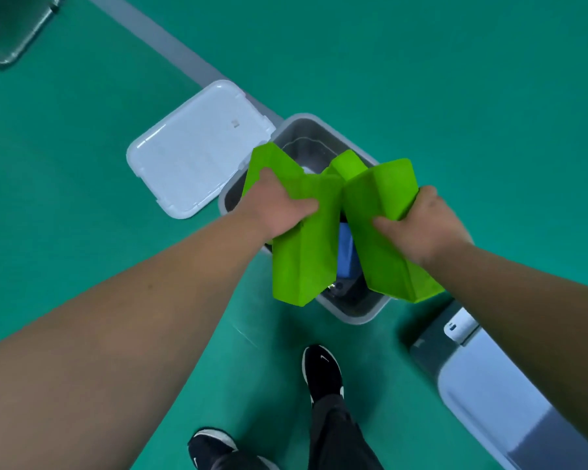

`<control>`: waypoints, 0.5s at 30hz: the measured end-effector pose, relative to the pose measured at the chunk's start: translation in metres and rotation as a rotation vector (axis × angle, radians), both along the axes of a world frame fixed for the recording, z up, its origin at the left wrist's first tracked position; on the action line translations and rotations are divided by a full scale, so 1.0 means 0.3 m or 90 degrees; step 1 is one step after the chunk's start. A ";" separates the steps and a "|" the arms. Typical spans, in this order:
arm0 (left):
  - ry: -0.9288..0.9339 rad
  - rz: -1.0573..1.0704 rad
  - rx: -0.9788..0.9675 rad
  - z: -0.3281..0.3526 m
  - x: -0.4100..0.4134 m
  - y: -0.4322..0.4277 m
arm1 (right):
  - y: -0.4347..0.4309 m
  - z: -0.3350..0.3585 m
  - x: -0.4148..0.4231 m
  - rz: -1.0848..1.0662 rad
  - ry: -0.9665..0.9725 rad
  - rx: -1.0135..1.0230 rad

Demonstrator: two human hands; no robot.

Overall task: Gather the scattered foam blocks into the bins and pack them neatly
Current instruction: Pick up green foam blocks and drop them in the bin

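Observation:
An open grey plastic bin [352, 315] stands on the green floor below my hands. My left hand [280, 206] grips a stack of bright green foam blocks [302, 259], held above the bin's left half. My right hand [421, 225] grips a second stack of green foam blocks [384, 252] over the bin's right half. A further green block [348, 166] shows behind the two stacks; I cannot tell what holds it. Between the stacks a blue foam block [346, 254] lies inside the bin. Most of the bin's inside is hidden by the blocks.
The bin's white lid [197, 147] lies flat on the floor to its left. A second bin with a white lid [489, 391] sits at the lower right. A clear container [11, 32] is at the top left. A grey line [170, 49] crosses the floor. My black shoes [321, 371] stand near the bin.

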State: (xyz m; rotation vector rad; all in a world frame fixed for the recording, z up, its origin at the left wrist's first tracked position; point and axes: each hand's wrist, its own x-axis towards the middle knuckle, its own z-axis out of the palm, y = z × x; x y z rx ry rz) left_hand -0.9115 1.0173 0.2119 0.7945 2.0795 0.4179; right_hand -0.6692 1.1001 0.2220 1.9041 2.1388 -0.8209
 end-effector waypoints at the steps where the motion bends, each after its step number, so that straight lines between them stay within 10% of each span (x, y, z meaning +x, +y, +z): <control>1: 0.009 -0.002 -0.008 -0.017 0.007 0.013 | -0.003 -0.013 0.010 -0.004 0.000 -0.003; 15: 0.021 -0.137 -0.172 -0.176 0.018 -0.142 | -0.138 -0.152 -0.041 0.081 -0.046 -0.094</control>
